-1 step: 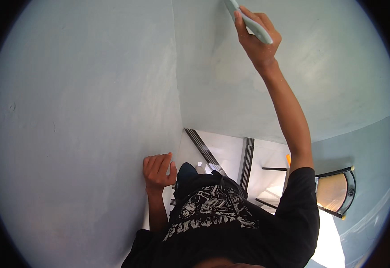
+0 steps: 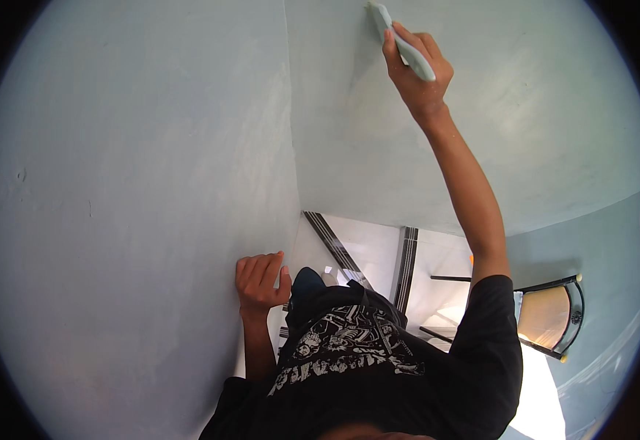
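Note:
At the top, my right hand point(image 2: 419, 66) grips a pale grey-green brush handle point(image 2: 415, 60), with the brush head tilted up-left against the pale wall point(image 2: 532, 117). My arm is stretched up along that wall, right of the corner. My left hand point(image 2: 261, 282) is held low at the left wall point(image 2: 129, 147), its fingers curled together and touching or very near the surface, with no object visible in them. My dark T-shirt with a white print fills the lower middle.
Below lies a white floor point(image 2: 371, 238) with dark striped bands. A black-framed chair point(image 2: 543, 315) with a tan panel stands at the lower right, near another wall point(image 2: 598, 235). The two walls beside me meet in a corner just left of the middle.
My right hand and the brush have shifted slightly down and left, and more of the brush head shows. My left hand has stayed in about the same place.

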Tool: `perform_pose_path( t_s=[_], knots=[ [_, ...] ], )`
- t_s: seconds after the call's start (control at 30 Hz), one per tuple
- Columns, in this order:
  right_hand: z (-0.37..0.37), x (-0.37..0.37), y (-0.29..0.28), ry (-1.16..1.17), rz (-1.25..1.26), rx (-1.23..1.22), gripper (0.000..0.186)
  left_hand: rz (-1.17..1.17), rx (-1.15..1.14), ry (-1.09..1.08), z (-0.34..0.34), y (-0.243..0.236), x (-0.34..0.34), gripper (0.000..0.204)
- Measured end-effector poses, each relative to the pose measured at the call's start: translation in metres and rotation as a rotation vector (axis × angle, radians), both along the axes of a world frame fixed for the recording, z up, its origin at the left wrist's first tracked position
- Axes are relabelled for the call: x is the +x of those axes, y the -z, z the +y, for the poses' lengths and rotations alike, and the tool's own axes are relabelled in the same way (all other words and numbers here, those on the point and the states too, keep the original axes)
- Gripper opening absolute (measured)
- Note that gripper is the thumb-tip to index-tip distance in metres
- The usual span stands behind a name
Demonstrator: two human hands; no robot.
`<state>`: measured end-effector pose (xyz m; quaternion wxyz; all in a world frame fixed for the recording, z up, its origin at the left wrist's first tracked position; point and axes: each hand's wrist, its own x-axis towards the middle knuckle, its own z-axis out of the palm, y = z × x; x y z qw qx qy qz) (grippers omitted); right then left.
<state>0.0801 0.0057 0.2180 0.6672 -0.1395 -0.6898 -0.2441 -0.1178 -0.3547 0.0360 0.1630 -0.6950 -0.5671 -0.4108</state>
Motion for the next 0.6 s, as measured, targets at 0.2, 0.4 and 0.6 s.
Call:
perform_pose_path(
  t_s=[0.2, 0.4, 0.6],
  knots=[
    [-0.017, -0.007, 0.123, -0.029, 0.120, -0.228, 0.018, -0.005, 0.000, 0.000, 0.000, 0.000, 0.000, 0.022],
    [-0.035, -0.012, 0.213, -0.049, -0.046, -0.454, 0.020, -0.002, -0.004, -0.004, -0.003, 0.000, 0.000, 0.023],
    [-0.021, 0.018, 0.182, -0.027, -0.471, -0.486, 0.016, -0.012, -0.005, 0.004, -0.002, 0.000, 0.000, 0.023]
  ],
)
